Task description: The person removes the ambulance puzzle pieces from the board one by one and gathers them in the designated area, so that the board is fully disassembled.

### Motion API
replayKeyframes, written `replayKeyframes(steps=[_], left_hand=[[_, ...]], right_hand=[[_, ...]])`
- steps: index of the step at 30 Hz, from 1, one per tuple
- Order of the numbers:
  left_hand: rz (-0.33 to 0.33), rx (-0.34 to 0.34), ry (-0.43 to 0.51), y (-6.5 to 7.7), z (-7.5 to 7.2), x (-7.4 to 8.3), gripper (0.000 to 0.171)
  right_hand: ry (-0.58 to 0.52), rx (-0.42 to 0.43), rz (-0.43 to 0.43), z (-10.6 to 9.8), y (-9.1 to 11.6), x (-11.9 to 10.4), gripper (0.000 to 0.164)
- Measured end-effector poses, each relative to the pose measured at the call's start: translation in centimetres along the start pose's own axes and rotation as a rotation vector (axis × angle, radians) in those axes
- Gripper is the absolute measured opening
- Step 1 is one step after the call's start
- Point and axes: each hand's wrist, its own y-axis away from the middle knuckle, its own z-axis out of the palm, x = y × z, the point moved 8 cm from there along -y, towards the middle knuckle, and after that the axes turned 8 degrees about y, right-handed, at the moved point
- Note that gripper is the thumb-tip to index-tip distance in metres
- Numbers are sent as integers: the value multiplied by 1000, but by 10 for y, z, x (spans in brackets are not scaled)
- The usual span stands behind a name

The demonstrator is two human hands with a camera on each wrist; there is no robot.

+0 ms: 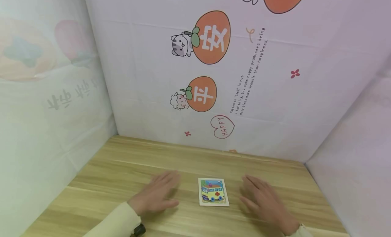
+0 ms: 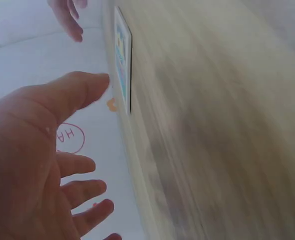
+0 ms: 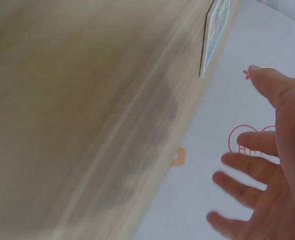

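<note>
A small square picture puzzle (image 1: 213,192) with a white border and a yellow ambulance van on it lies flat on the wooden table. To its left, apart from it, is my left hand (image 1: 157,193), its fingers extended and blurred. My right hand (image 1: 264,201) is on the other side, fingers also spread and touching nothing. In the left wrist view the puzzle (image 2: 121,60) appears edge-on beyond the thumb. The right wrist view shows the puzzle (image 3: 216,32) partly cut off at the top. Both hands hold nothing and hover above the tabletop.
The wood-grain table (image 1: 146,155) is bounded by a printed white cloth (image 1: 152,77) behind, a left cloth wall (image 1: 45,128) and a right one (image 1: 357,145). A black band (image 1: 139,230) sits at the left wrist.
</note>
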Motion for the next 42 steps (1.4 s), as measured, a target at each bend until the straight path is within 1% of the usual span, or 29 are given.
replayKeyframes(steps=[2,3,7,12,14,18,22,26,28,35,42], left_hand=[[-2,-19,25,-7,1,2,87],[-5,-27,39,-11,2,3,86],[-19,-40,82,-27,6,7,82],[-45,-35,140,-44,17,8,76],[-48,-34,164,-50,21,10,75],[-40,-33,178,-61,28,14,73],[-43,-31,193,-70,33,17,69],[-58,-27,218,-76,38,16,66],[-63,-22,221,-80,40,15,64],[-63,-4,218,-91,45,15,55],[-71,0,212,-98,46,18,56]], right_hand=[[-9,16,-38,2,-8,-5,66],[-25,11,-45,3,-12,-6,64],[-88,-58,-66,10,-29,-16,60],[-175,-144,-121,20,-49,-33,53],[-206,-173,-139,25,-57,-39,51],[-246,-219,-178,36,-72,-52,43],[-287,-266,-186,45,-84,-62,37],[-313,-323,-167,53,-93,-68,37],[-323,-338,-170,57,-97,-71,36],[-409,-368,-202,67,-107,-78,28],[-412,-386,-195,78,-109,-79,26]])
